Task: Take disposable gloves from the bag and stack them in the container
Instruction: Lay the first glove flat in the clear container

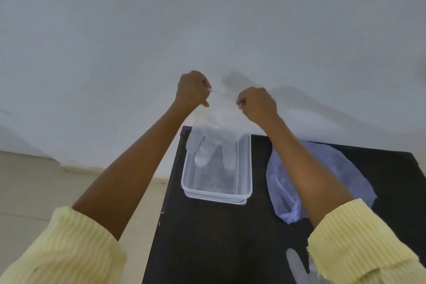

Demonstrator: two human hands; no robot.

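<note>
Your left hand (192, 90) and right hand (257, 104) pinch the glove (215, 132) at its cuff corners, a good hold for film that looks so thin and limp.

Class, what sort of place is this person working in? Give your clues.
Probably a plain indoor room: bare white wall, beige floor, and a black table holding a clear rectangular plastic container.

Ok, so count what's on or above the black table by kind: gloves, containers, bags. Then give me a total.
Gloves: 2, the held glove pinched by the left hand and right hand, and the loose glove at the near edge of the table
Containers: 1, the clear container
Bags: 1, the bluish bag
Total: 4
</note>
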